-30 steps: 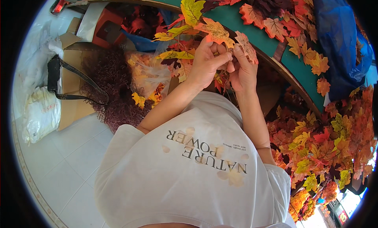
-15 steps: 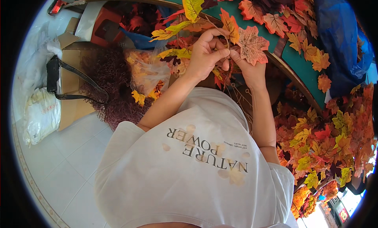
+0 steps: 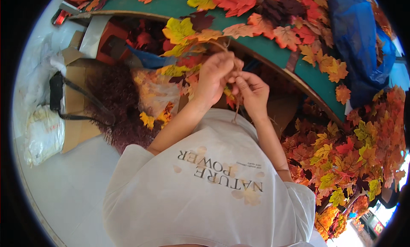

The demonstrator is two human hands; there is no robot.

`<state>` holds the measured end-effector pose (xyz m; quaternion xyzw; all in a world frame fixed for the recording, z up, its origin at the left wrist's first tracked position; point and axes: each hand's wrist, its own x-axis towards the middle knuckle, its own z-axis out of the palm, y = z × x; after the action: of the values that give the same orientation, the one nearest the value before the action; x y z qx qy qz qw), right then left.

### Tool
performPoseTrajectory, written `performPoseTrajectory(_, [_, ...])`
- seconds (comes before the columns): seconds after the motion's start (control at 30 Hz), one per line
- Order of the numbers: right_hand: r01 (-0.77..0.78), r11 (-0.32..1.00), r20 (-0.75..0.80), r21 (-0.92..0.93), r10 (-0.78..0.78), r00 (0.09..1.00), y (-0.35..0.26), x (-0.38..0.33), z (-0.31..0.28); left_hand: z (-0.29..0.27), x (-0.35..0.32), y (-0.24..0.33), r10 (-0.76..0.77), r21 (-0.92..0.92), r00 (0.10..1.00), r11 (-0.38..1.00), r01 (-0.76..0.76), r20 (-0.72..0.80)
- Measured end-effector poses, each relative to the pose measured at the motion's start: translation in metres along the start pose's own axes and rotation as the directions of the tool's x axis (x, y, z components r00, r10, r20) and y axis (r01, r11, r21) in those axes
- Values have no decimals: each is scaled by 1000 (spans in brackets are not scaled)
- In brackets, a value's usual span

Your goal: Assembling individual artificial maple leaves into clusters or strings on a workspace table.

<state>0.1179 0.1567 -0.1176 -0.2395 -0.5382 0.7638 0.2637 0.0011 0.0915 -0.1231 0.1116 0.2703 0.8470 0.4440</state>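
Observation:
Both hands meet at the table edge around the thin brown stem of an artificial maple-leaf garland [image 3: 179,31]. My left hand [image 3: 215,76] is closed on the stem, which sticks out above its fingers and curves left toward yellow-green and orange leaves. Close beside it, my right hand [image 3: 252,91] is closed, thumb and fingertips pinching the stem. A loose tan end of stem [image 3: 236,112] hangs below the hands, in front of my white shirt. The exact spot between the fingertips is hidden.
Red, orange and dark leaves [image 3: 284,35] lie along the green table [image 3: 265,46]. Blue plastic [image 3: 356,38] stands at its right end, above a leaf heap [image 3: 341,149]. On the left are a dark purple curly bundle [image 3: 121,102], a cardboard box [image 3: 79,127] and a red container [image 3: 114,44].
The pinkish-orange leaf at my right hand no longer shows there. My right hand has moved left and down, its fingers now at the stem beside my left hand. The view has shifted slightly.

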Motion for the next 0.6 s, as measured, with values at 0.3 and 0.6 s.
performPoseTrajectory(0.3, [-134, 991, 260, -26, 136, 956, -26, 2, -18, -2, -5, -1, 163, 378, 958, 893, -244, 235])
performPoseTrajectory(0.6, [215, 596, -129, -774, -480, 868, -93, 63, -78, 15, -7, 6, 589, 573, 786, 584, -575, 188])
